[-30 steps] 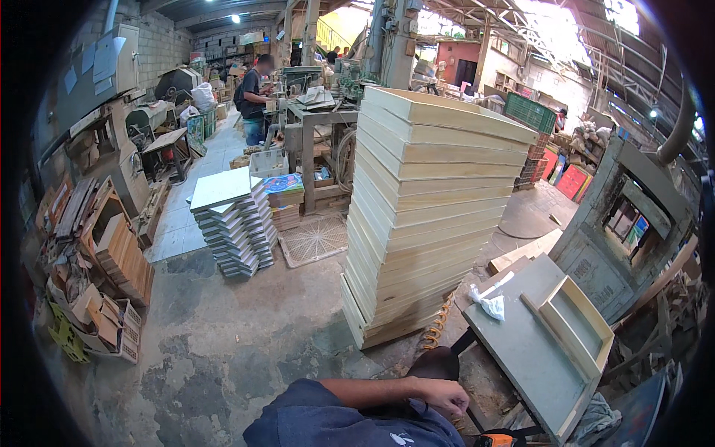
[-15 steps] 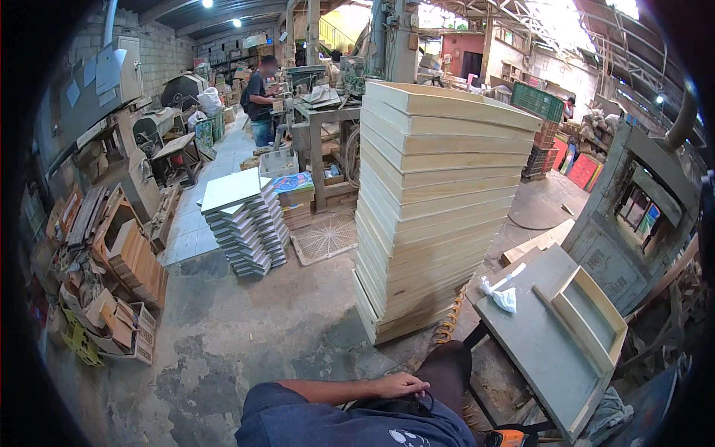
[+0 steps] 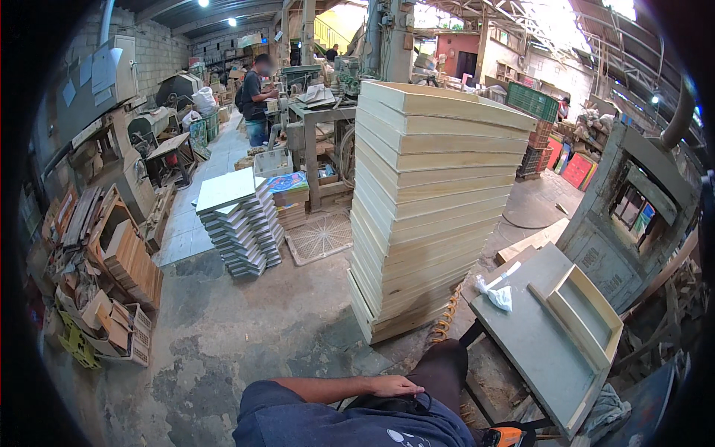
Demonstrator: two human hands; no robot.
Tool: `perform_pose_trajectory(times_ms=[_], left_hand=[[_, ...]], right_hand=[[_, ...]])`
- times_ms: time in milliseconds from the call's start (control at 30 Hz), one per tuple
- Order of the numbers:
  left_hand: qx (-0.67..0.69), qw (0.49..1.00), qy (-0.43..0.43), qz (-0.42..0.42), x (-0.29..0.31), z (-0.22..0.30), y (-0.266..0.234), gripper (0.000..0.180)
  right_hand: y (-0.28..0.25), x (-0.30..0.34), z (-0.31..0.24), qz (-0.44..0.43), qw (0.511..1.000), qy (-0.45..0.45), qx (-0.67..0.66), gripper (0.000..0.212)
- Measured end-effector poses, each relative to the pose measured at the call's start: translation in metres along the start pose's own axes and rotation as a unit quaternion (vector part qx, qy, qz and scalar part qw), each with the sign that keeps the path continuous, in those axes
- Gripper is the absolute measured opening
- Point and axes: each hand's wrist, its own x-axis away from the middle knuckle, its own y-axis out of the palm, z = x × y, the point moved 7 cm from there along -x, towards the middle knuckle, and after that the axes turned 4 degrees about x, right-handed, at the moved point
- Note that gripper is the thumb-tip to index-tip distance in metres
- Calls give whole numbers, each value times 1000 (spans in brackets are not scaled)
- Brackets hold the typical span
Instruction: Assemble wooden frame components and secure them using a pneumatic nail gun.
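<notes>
My left hand (image 3: 397, 385) rests at my lap, its fingers stretched loosely to the right over a dark, bunched item with a thin black loop (image 3: 426, 406). Nothing shows gripped in it. My right hand is out of view. At the lower edge, beside my thigh, part of an orange and black tool (image 3: 505, 436) shows. In front of my knee rises a tall stack of pale wooden frames (image 3: 439, 201). To my right a grey-topped work table (image 3: 529, 328) carries a divided wooden frame (image 3: 588, 316) and a white plastic bag (image 3: 500, 296) with a pale stick beside it.
An orange coiled hose (image 3: 447, 316) hangs by the stack. White-topped panels (image 3: 227, 190) stand piled on the floor, near a round-patterned plastic grate (image 3: 319, 238). Wood scraps and crates (image 3: 112, 328) line the left. Farther back a person (image 3: 257, 97) stands at a bench.
The view has shifted slightly, so the stack and table sit a little farther left. My left hand stays at my lap, its fingers looking slightly flatter.
</notes>
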Motion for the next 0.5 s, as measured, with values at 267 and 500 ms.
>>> perform_pose_trajectory(times_ms=[267, 500], left_hand=[[-20, 999, 23, 28, -2, 2, -2, 64], [-26, 998, 42, 29, -13, -18, -10, 51]], right_hand=[[0, -3, 3, -3, 1000, -2, -13, 62], [10, -4, 6, -10, 1000, -8, -28, 62]])
